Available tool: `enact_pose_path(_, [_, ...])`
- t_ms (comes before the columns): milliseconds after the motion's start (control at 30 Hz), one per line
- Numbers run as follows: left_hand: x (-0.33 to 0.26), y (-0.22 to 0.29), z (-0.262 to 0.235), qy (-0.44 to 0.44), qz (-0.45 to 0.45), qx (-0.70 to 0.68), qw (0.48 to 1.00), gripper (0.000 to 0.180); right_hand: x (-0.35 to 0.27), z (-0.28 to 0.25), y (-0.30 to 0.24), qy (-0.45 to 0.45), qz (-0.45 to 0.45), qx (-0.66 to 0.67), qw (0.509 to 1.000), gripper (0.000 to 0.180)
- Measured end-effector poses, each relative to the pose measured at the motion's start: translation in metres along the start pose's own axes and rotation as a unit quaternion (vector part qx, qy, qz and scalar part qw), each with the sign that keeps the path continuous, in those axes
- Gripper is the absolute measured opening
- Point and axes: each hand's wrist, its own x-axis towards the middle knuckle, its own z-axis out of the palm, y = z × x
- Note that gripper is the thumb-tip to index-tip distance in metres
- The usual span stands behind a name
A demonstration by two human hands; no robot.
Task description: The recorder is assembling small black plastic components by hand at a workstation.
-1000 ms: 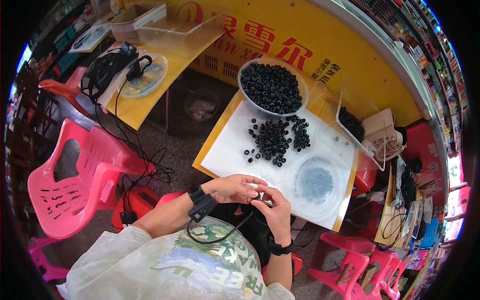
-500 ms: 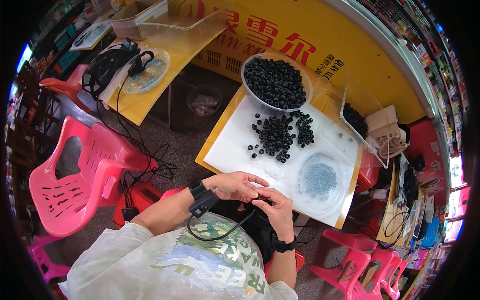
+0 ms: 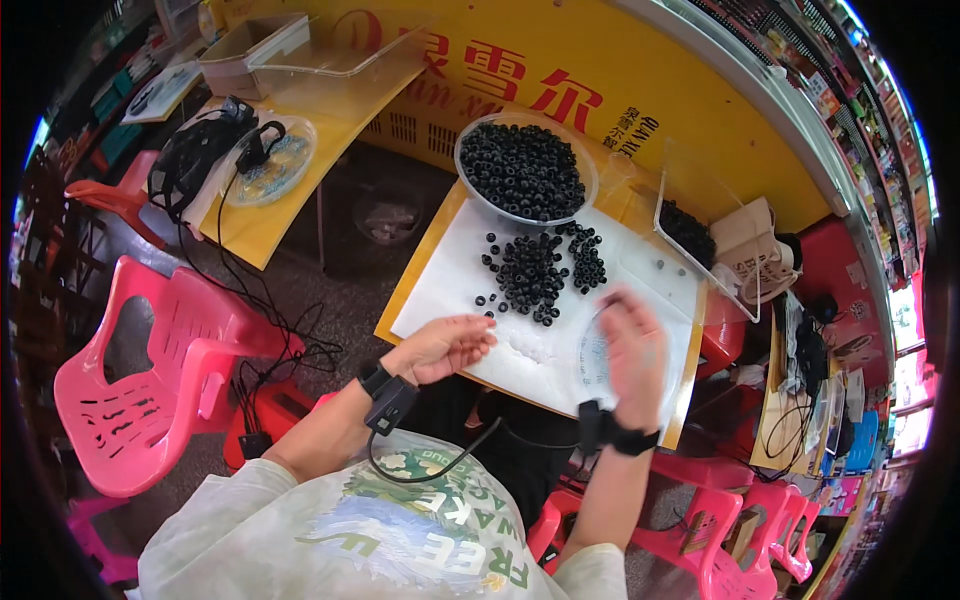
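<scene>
My left hand [image 3: 440, 348] hovers over the near left edge of the white sheet [image 3: 440, 290]. Its thumb and fingertips come together; whatever they pinch is too small to make out. Over the shallow clear dish [image 3: 590, 385] of tiny pale blue pieces, my right hand [image 3: 634, 352] is smeared by motion, and its fingers cannot be read. A loose pile of small black ringlike beads [image 3: 530, 275] lies beyond my hands, with a smaller cluster [image 3: 589, 262] at its right. Behind them a round clear tub [image 3: 525, 165] is heaped with the same beads.
At the table's right stands a clear bin [image 3: 735, 290] with more black pieces, beside a cloth bag [image 3: 752, 235]. Another yellow table [image 3: 335, 120] holds a dish and black gear. Pink chairs [image 3: 150, 370] stand at left and right; cables trail on the floor.
My hands, together before at the table's near edge around a small dark piece, have parted. The right has swung rightward over the dish; the left has moved slightly forward and left.
</scene>
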Motion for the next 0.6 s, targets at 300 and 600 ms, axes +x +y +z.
enact_pose_path(300, [0.004,0.011,-0.021,0.044,0.063,-0.122,0.989,0.011,0.015,0.048,0.046,-0.051,-0.004,-0.318,0.947,0.026])
enact_pose_path(600, [-0.005,0.006,-0.014,0.065,0.088,-0.035,0.993,0.014,0.003,0.084,0.126,-0.062,-0.151,-0.544,0.823,0.018])
